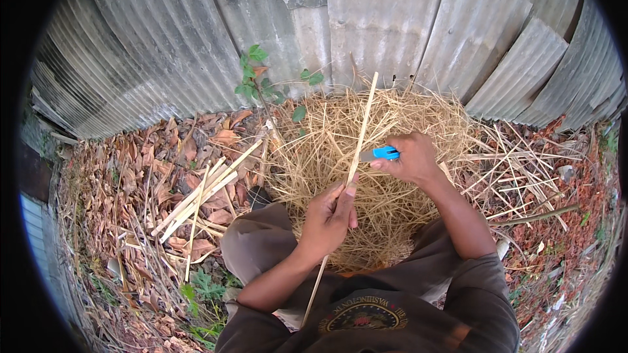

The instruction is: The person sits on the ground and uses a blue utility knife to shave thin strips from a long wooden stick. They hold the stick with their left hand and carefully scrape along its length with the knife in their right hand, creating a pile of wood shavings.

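A long, thin, pale strip that looks like split bamboo [365, 119] slants up and away from my lap. My left hand [328, 218] is closed around it at about its middle, and its lower end runs down past my shirt. In my right hand [413, 159] is a blue-handled utility knife [386, 153]. The knife's grey blade reaches left to the strip, touching or nearly touching it just above my left hand. Below both hands lies a heap of fine straw-coloured shavings [392, 212], between my bent legs.
Several thicker pale strips [196, 201] lie on dry brown leaves [140, 176] at the left. Thin sticks [523, 170] are scattered at the right. Corrugated metal sheets [386, 23] form a wall at the back, with a small green plant [252, 75] before it.
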Demonstrator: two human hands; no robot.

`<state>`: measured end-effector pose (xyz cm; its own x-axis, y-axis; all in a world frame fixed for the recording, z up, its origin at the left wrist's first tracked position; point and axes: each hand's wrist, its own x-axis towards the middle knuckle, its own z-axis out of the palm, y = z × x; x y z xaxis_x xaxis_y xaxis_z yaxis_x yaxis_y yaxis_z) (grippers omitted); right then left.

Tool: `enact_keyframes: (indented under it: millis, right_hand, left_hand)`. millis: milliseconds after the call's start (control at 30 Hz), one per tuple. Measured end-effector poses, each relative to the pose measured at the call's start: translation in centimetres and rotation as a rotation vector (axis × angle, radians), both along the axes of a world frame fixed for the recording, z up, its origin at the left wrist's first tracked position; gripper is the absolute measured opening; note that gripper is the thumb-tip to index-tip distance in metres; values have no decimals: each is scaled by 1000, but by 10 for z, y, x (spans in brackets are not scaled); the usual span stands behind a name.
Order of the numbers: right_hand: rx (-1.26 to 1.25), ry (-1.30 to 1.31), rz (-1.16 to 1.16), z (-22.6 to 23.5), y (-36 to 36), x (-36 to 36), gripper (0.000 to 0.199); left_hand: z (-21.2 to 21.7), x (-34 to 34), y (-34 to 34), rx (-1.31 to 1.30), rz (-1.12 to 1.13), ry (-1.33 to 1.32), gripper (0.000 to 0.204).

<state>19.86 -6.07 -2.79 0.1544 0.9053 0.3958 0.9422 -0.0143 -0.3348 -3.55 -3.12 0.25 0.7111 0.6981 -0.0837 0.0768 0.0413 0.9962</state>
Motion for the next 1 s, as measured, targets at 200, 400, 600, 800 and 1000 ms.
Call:
enact_keyframes:
  millis: [200, 400, 600, 800, 1000]
  right_hand:
    - [76, -13, 42, -1, -1, -9, 67]
    - [71, -114, 28, 0, 0, -4, 69]
    - [24, -101, -102, -3, 11, 13, 73]
    - [-199, 21, -532, -7, 26, 84, 84]
    - [-73, 226, -538, -9, 10, 96, 84]
  left_hand:
    - [2, 7, -5, 56, -2, 28, 29]
    - [-11, 6, -13, 280, 27, 107, 27]
    - [-11, 3, -17, 276, 16, 143, 24]
    - [-4, -5, -36, 231, -155, 205, 27]
    - [-4, -13, -20, 190, -72, 188, 32]
